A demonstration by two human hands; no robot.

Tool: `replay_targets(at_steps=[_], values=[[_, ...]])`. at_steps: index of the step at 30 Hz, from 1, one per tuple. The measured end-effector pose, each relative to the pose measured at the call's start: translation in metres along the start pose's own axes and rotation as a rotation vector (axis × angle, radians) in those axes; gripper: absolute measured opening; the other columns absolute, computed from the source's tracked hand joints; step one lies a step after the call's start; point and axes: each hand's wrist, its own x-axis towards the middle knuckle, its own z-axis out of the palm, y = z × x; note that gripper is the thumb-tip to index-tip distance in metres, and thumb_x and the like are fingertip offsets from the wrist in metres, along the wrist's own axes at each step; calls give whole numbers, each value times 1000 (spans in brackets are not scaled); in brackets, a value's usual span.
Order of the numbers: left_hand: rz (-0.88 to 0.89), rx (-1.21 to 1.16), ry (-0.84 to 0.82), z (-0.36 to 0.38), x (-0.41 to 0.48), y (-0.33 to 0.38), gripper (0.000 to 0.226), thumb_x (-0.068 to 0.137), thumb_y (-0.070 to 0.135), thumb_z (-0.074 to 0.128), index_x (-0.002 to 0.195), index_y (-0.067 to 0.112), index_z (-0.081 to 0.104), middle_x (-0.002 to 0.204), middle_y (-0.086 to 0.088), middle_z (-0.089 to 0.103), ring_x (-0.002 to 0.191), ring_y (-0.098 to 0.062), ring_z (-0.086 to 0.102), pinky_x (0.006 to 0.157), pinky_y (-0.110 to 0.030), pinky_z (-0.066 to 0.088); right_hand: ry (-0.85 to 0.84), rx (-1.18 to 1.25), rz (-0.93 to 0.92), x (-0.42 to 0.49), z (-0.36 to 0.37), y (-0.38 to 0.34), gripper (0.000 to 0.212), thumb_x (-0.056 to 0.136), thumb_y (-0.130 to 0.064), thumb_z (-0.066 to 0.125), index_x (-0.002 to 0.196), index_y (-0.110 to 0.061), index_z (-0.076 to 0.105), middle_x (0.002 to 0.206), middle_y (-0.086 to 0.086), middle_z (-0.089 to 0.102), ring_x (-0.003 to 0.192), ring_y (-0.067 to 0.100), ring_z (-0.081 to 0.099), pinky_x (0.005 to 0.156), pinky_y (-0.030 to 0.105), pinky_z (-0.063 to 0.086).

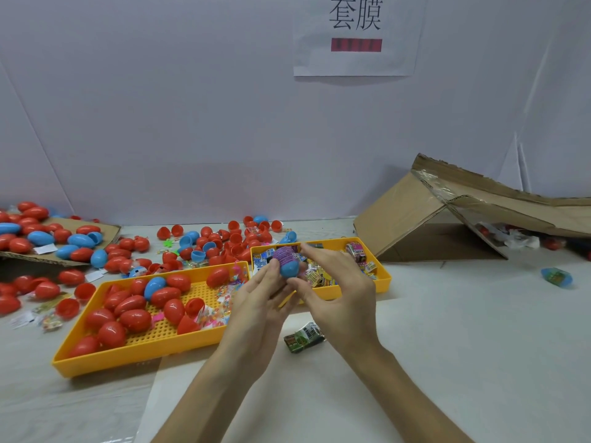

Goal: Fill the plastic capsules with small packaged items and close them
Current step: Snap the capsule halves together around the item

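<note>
Left hand (256,302): raised, palm inward, fingertips pinching blue capsule (289,269). Right hand (339,289): opposite, thumb and fingers on same capsule. Forearms bare, converging.

Large tray (137,359) left, capsules (134,319) in it; small tray (382,278) behind-right, packets (319,276) in it; loose capsules (224,241) behind both; box (399,215) far right; left hand (256,302), seemingly right hand (339,292) too, hold capsule (289,266) over small tray

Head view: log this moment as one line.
left hand: holds blue capsule | right hand: pinches same capsule | position: over small yellow tray | loose packet: on table
</note>
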Motion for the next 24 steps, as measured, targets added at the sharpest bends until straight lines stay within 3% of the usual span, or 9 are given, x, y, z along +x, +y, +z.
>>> replay_targets(at_steps=[3,9,18,24], values=[[-12,23,-18,1,-1,-1,45,93,35,57,127,6,65,118,-11,74,111,-21,71,93,-34,57,1,7,-23,0,-2,2,37,79,-12,85,114,-9,75,110,0,73,105,16,68,89,33,56],[-11,52,-21,1,-2,-2,43,97,36,54,125,6,67,120,-14,73,115,-24,69,99,-36,52,44,11,-70,-3,3,9,29,81,-10,81,110,-6,77,103,2,74,95,18,70,82,35,58],[-20,72,-32,-1,0,-5,39,101,35,51,119,6,69,115,-13,75,111,-23,71,92,-33,58,88,-25,-144,-5,4,11,23,82,-13,79,103,-3,78,95,3,75,87,18,70,78,31,58],[-9,52,-43,-1,0,-4,35,98,37,51,126,19,63,115,-5,76,107,-17,72,91,-36,50,49,195,102,0,-1,4,22,85,-13,77,107,-17,77,99,-13,75,95,2,71,83,17,54]])
